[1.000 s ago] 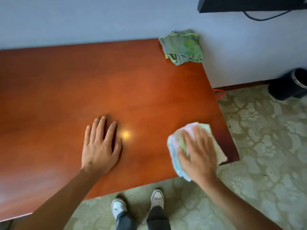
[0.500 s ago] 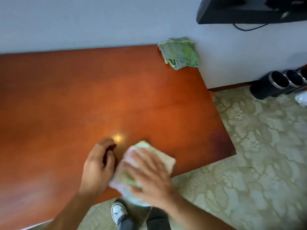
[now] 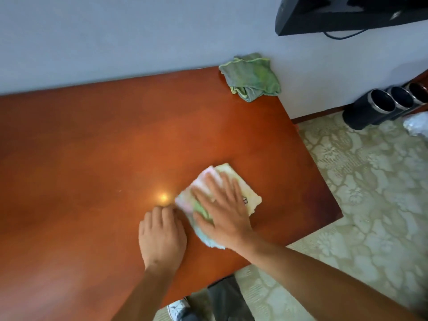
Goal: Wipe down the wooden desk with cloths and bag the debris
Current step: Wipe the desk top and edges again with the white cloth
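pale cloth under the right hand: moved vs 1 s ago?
Yes. The pale cloth has slid left along the desk, from its right edge toward the light glare, under the right hand.

desk [image 3: 97, 158] runs off the left edge. right hand [image 3: 223, 210] covers the middle of the pastel cloth [image 3: 249, 198], motion-blurred. left hand [image 3: 162, 237] fingertips curled under, hidden. black unit [image 3: 347, 15] cropped at top, shoe [image 3: 177, 310] at bottom.

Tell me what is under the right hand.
A pale folded cloth lies flat under the right hand on the desk. The wood beneath the cloth is covered.
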